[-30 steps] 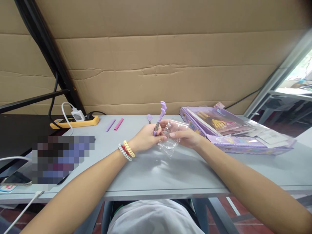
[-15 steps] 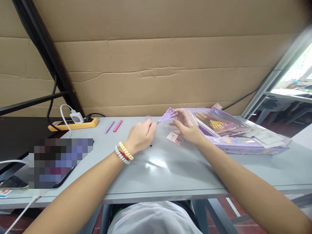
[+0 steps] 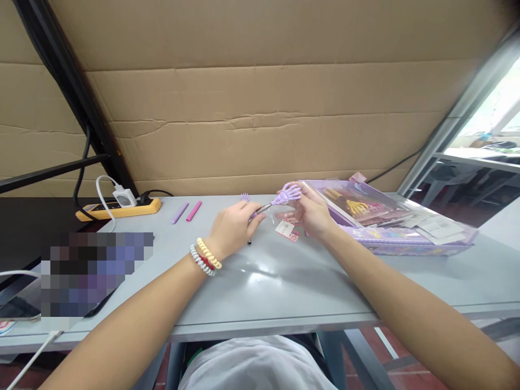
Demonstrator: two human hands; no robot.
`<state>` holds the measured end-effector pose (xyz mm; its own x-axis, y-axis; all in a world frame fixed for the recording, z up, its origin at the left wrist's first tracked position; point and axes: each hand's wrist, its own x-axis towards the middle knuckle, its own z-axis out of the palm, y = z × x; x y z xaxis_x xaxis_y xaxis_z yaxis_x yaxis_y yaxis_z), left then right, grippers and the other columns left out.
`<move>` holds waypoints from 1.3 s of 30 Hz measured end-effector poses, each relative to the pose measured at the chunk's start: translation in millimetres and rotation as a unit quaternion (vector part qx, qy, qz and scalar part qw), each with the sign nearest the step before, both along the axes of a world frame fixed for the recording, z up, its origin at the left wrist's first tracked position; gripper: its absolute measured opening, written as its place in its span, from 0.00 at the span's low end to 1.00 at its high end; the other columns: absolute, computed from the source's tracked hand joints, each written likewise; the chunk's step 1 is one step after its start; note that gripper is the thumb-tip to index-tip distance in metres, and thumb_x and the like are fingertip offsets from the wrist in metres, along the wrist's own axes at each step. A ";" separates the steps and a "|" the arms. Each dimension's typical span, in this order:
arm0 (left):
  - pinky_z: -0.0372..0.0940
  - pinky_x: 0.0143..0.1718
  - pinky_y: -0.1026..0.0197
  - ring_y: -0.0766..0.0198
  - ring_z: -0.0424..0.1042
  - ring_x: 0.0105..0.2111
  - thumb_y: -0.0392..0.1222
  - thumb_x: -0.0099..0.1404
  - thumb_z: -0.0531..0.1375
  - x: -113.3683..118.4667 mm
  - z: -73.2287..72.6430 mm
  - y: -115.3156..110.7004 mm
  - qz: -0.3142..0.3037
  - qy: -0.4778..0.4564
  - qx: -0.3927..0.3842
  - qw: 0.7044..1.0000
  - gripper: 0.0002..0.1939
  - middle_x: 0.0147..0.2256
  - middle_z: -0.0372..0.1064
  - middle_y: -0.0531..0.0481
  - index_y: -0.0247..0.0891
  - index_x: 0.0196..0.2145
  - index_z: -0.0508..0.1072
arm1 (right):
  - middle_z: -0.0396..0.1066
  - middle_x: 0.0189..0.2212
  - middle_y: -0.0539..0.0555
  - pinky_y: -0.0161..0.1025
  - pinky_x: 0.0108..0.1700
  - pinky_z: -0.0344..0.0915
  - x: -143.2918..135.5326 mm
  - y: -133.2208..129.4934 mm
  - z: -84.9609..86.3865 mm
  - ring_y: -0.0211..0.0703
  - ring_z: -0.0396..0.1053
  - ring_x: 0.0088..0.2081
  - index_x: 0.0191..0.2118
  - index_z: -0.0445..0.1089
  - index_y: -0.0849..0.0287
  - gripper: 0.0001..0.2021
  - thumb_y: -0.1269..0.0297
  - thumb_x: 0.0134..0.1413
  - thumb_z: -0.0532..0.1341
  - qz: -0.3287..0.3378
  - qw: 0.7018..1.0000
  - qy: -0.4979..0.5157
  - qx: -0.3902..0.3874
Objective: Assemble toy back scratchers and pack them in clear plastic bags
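Observation:
My left hand [image 3: 232, 226] is closed around the handle of a purple back scratcher [image 3: 286, 195], which has a hand-shaped head and a metal rod. The scratcher points right, toward my right hand [image 3: 313, 214]. That hand is curled around a crinkled clear plastic wrapper [image 3: 275, 215], right beside the scratcher's head; whether its fingers touch the head I cannot tell. A second purple back scratcher [image 3: 245, 197] lies on the table, mostly hidden behind my left hand. A pink and white card tag [image 3: 287, 229] rests below my right hand.
An open purple box [image 3: 406, 246] with packaged back scratchers stands on the right of the grey table [image 3: 227, 298]. A purple tube [image 3: 180, 213] and a pink tube [image 3: 194, 211] lie at the back left, near a yellow power strip [image 3: 122, 210]. A blurred-out device [image 3: 97, 273] lies left.
The scratcher's head has turned and now shows its other face, slightly lower and further right. My right hand has closed in beside it, and the left hand's grip has shifted slightly.

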<state>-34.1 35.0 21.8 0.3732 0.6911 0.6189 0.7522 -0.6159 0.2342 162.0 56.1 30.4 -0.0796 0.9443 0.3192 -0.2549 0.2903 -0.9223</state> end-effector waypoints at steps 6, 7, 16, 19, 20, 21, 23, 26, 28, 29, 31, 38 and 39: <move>0.55 0.28 0.62 0.62 0.66 0.28 0.47 0.66 0.52 -1.8 0.8 0.9 0.000 0.026 -0.019 0.999 0.14 0.29 0.70 0.48 0.41 0.38 0.74 | 0.72 0.40 0.56 0.45 0.31 0.70 5.9 4.4 0.8 0.50 0.72 0.38 0.39 0.62 0.53 0.25 0.38 0.46 0.58 -0.006 0.999 0.047 -0.012; 0.54 0.28 0.62 0.62 0.66 0.28 0.47 0.66 0.52 -2.4 1.2 1.2 0.003 0.027 -0.019 0.999 0.14 0.29 0.70 0.48 0.41 0.38 0.75 | 0.72 0.40 0.56 0.46 0.32 0.70 8.1 5.5 1.1 0.50 0.72 0.39 0.39 0.62 0.53 0.25 0.37 0.46 0.57 -0.011 0.999 0.039 -0.004; 0.53 0.28 0.62 0.62 0.66 0.28 0.46 0.64 0.53 -5.8 2.5 2.9 0.003 0.028 -0.020 0.999 0.13 0.29 0.71 0.49 0.41 0.38 0.75 | 0.71 0.43 0.59 0.51 0.39 0.69 18.2 7.6 6.0 0.56 0.70 0.47 0.39 0.60 0.53 0.28 0.32 0.48 0.47 -0.031 0.996 0.074 0.029; 0.53 0.27 0.62 0.63 0.65 0.26 0.46 0.64 0.53 -5.7 1.1 3.6 0.001 0.032 -0.018 0.999 0.13 0.28 0.69 0.49 0.41 0.37 0.76 | 0.71 0.43 0.59 0.54 0.45 0.68 21.3 8.3 6.7 0.57 0.68 0.49 0.39 0.61 0.53 0.27 0.33 0.48 0.47 -0.017 0.994 0.103 0.030; 0.52 0.27 0.62 0.63 0.64 0.26 0.46 0.64 0.53 -5.8 0.9 3.7 0.001 0.032 -0.017 0.999 0.13 0.27 0.69 0.49 0.41 0.37 0.76 | 0.71 0.43 0.59 0.55 0.47 0.66 22.3 8.6 6.8 0.57 0.68 0.50 0.39 0.61 0.53 0.27 0.33 0.49 0.48 -0.010 0.993 0.110 0.032; 0.52 0.27 0.62 0.63 0.64 0.26 0.46 0.64 0.53 -5.9 0.8 3.8 0.001 0.031 -0.015 0.999 0.13 0.27 0.68 0.49 0.41 0.37 0.76 | 0.70 0.43 0.59 0.56 0.49 0.65 23.3 8.9 6.9 0.57 0.67 0.51 0.38 0.61 0.53 0.27 0.33 0.49 0.48 -0.003 0.993 0.115 0.033; 0.52 0.27 0.62 0.63 0.64 0.25 0.46 0.64 0.53 -6.5 1.0 4.0 0.002 0.026 -0.009 1.000 0.13 0.27 0.68 0.49 0.41 0.37 0.76 | 0.70 0.44 0.59 0.56 0.52 0.64 25.0 9.4 7.2 0.57 0.66 0.53 0.38 0.62 0.53 0.26 0.34 0.49 0.48 0.010 0.992 0.124 0.036; 0.52 0.26 0.62 0.64 0.63 0.25 0.46 0.64 0.53 -7.8 2.3 4.2 0.005 0.026 0.004 1.000 0.13 0.26 0.67 0.49 0.41 0.36 0.76 | 0.69 0.47 0.59 0.57 0.54 0.63 26.3 8.7 8.9 0.56 0.64 0.55 0.39 0.63 0.52 0.27 0.34 0.50 0.46 0.021 0.992 0.120 0.043; 0.51 0.26 0.62 0.64 0.63 0.25 0.45 0.64 0.54 -8.5 3.2 4.2 0.008 0.031 0.010 0.999 0.13 0.26 0.67 0.50 0.41 0.36 0.76 | 0.67 0.50 0.59 0.57 0.54 0.63 25.7 6.5 11.2 0.55 0.63 0.56 0.40 0.63 0.52 0.26 0.35 0.52 0.45 0.028 0.992 0.119 0.040; 0.51 0.25 0.62 0.65 0.62 0.24 0.45 0.64 0.54 -8.8 3.5 4.2 0.011 0.034 0.013 0.999 0.12 0.26 0.66 0.50 0.41 0.35 0.76 | 0.67 0.51 0.59 0.56 0.54 0.63 25.0 5.0 12.7 0.54 0.63 0.56 0.41 0.64 0.53 0.26 0.36 0.53 0.44 0.032 0.990 0.130 0.032; 0.50 0.25 0.62 0.65 0.62 0.24 0.45 0.64 0.53 -9.0 3.6 3.9 0.018 0.042 0.018 0.999 0.12 0.25 0.66 0.50 0.41 0.35 0.76 | 0.67 0.51 0.60 0.56 0.54 0.63 22.7 1.3 15.8 0.54 0.63 0.55 0.44 0.64 0.54 0.27 0.39 0.56 0.42 0.045 0.984 0.174 0.007; 0.52 0.25 0.63 0.65 0.64 0.25 0.45 0.66 0.51 -6.4 -2.2 4.6 0.024 0.069 0.028 0.997 0.14 0.27 0.67 0.51 0.42 0.38 0.75 | 0.68 0.51 0.58 0.58 0.56 0.61 17.6 -6.2 18.4 0.54 0.61 0.57 0.48 0.65 0.53 0.27 0.40 0.56 0.43 0.089 0.975 0.205 -0.013; 0.53 0.25 0.63 0.66 0.64 0.25 0.45 0.67 0.50 -6.1 -3.2 5.1 0.018 0.068 0.028 0.997 0.14 0.28 0.67 0.51 0.42 0.38 0.75 | 0.67 0.52 0.59 0.59 0.56 0.60 17.6 -6.4 17.9 0.54 0.60 0.58 0.48 0.65 0.52 0.27 0.40 0.55 0.44 0.091 0.976 0.195 -0.010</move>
